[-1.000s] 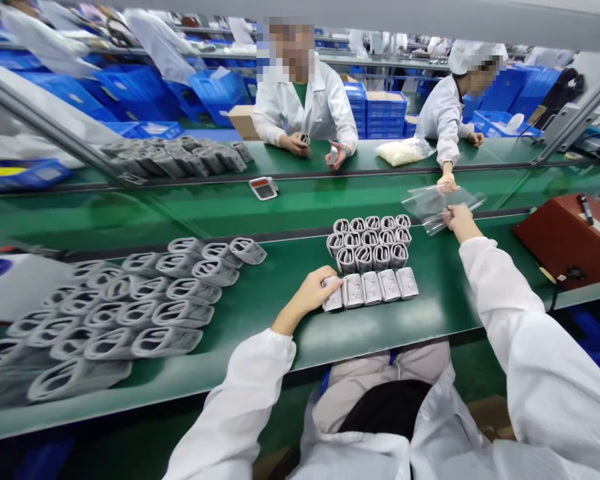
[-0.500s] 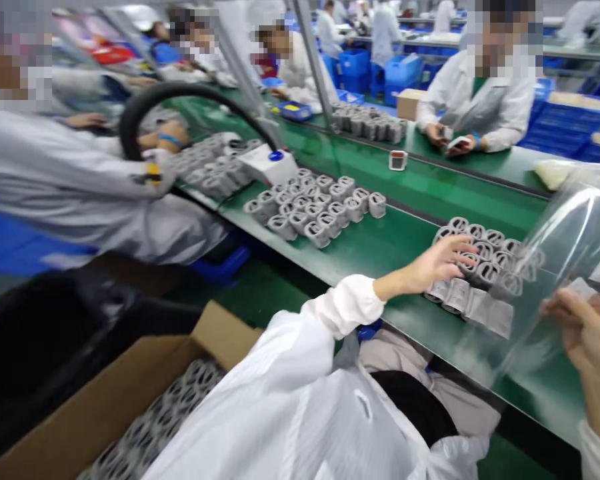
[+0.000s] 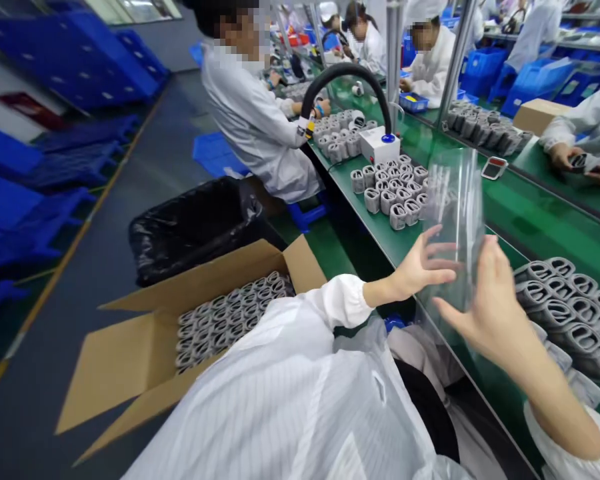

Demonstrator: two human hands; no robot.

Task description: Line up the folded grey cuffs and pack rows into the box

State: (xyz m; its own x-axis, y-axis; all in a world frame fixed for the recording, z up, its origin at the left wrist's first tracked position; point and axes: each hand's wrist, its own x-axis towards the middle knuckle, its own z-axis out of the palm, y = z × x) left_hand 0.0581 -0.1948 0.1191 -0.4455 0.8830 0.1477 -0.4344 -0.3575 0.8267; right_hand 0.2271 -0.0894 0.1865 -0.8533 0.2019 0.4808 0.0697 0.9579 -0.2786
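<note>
A clear plastic sheet [image 3: 455, 200], bent into a curve, stands upright above the edge of the green bench. My right hand [image 3: 497, 313] grips its right side, the thumb stretched to the left across its lower part. At its left side is my left hand [image 3: 420, 267], fingers spread and overlapping the sheet; whether they press on it I cannot tell. Beside my right forearm stand rows of grey rolled cuffs [image 3: 560, 290]. Another group of grey rolled cuffs [image 3: 387, 200] sits farther along the bench, partly behind the sheet.
An open cardboard box [image 3: 115, 353] at my left holds several rolled cuffs. Beyond it stands a bin with a black liner [image 3: 190, 227]. A white box with a black hose [image 3: 380, 143] is on the bench. A seated co-worker [image 3: 260, 120] is at the left; a small device [image 3: 494, 168] lies ahead.
The view has turned left, bringing the cardboard box and floor into sight. My right hand has carried the clear sheet from the right over to my left hand, which has left the near cuffs.
</note>
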